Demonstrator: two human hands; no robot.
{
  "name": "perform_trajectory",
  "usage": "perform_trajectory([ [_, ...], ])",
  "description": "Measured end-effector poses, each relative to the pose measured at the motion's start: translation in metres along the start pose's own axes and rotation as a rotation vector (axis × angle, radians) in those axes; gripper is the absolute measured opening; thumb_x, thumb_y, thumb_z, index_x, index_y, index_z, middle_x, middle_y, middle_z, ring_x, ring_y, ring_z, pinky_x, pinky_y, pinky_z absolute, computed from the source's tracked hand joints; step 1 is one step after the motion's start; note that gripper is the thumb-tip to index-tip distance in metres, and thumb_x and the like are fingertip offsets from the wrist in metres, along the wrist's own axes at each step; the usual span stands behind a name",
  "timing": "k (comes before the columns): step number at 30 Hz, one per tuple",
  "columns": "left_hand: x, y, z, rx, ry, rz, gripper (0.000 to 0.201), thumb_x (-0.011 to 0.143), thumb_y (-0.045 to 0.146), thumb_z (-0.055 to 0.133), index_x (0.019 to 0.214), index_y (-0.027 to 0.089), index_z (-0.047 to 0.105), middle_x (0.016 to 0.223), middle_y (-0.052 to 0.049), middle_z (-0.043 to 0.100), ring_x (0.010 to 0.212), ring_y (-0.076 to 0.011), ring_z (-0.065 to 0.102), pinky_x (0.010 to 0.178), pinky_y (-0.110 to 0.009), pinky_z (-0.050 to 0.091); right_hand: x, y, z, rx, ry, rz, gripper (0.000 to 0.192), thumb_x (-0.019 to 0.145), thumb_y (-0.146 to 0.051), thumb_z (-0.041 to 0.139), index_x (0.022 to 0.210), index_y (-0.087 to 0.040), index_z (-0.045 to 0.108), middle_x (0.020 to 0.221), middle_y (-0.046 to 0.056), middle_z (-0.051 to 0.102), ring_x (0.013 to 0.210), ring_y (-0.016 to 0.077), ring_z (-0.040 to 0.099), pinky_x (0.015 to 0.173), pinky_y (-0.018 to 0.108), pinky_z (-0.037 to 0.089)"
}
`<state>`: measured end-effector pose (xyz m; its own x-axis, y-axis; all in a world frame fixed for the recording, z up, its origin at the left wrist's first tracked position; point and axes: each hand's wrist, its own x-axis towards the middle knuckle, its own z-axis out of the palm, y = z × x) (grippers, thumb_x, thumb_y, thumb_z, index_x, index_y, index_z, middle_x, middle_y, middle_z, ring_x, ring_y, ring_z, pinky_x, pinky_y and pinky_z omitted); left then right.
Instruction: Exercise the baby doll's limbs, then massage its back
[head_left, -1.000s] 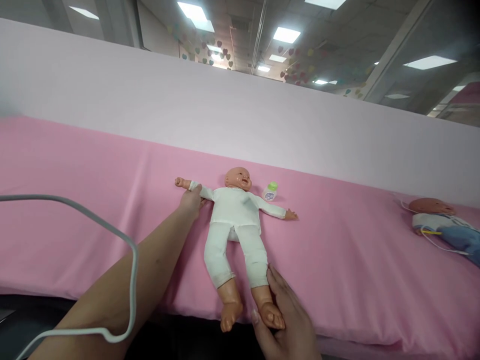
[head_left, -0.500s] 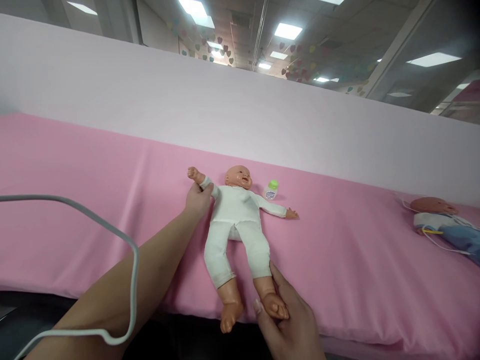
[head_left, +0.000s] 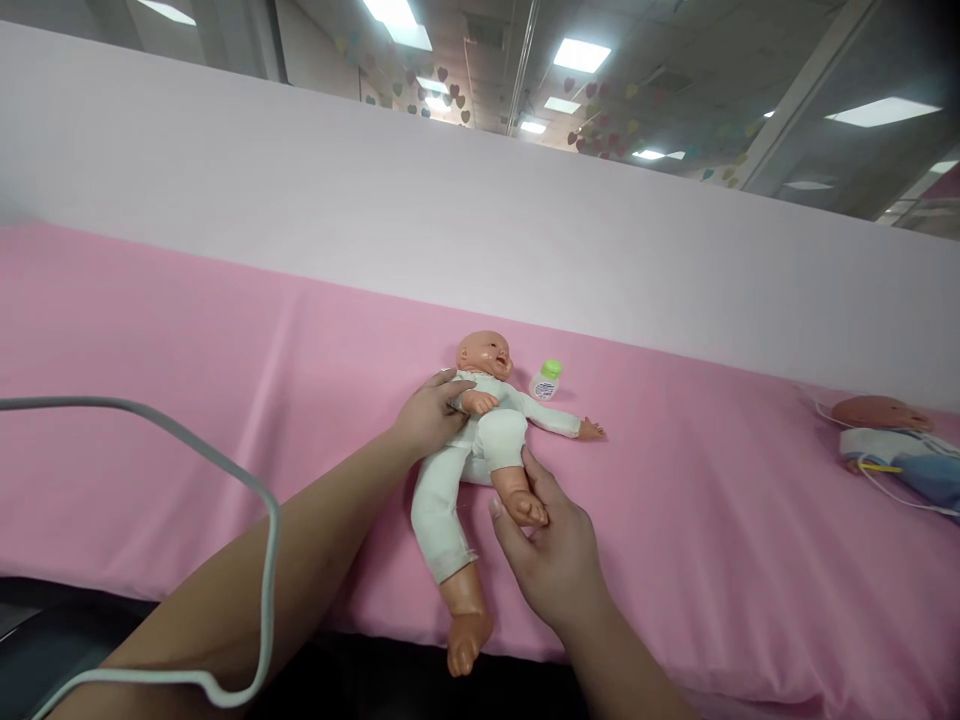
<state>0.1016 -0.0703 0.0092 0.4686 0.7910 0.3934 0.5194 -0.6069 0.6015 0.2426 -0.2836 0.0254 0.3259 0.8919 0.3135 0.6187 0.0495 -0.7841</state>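
Left hand (head_left: pixel 433 415), doll (head_left: pixel 501 440), right hand (head_left: pixel 561 555): mid-frame, pink pad (head_left: pixel 712 530).
Left grasps the folded arm (head_left: pixel 480 402) near the wrist; right holds the bent leg (head_left: pixel 512 482) around shin and foot. Probably light, soft-bodied, bare ends stiffer and slick; clothed limbs likely grip better.

A practice room for infant care, such as a classroom or training centre, is suggested. A long pink-covered surface (head_left: pixel 697 500) is bordered along its far edge by a plain white wall (head_left: pixel 375 220). Between its near and far edges a baby doll in white (head_left: pixel 499 438) is laid out, and toward the right, near the far edge, a second doll (head_left: pixel 907 455) is seen. Above the wall, glass panels (head_left: pixel 675 60) are decorated with small heart shapes (head_left: pixel 465 117), and bright rectangular ceiling lights (head_left: pixel 582 56) are shown.
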Motion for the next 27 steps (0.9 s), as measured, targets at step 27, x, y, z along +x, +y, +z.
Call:
perform_trajectory([
  [27, 0.014, -0.043, -0.025, -0.618, 0.667, -0.691, 0.084, 0.071, 0.024, 0.081, 0.145, 0.03, 0.042, 0.12, -0.007, 0.065, 0.117, -0.0295, 0.067, 0.099, -0.046, 0.055, -0.076, 0.067, -0.028, -0.391, -0.035, -0.304, 0.063, 0.085, -0.031, 0.065, 0.146, -0.017, 0.059, 0.123, 0.012, 0.077, 0.107, 0.0337, 0.076, 0.092, 0.048, 0.066],
])
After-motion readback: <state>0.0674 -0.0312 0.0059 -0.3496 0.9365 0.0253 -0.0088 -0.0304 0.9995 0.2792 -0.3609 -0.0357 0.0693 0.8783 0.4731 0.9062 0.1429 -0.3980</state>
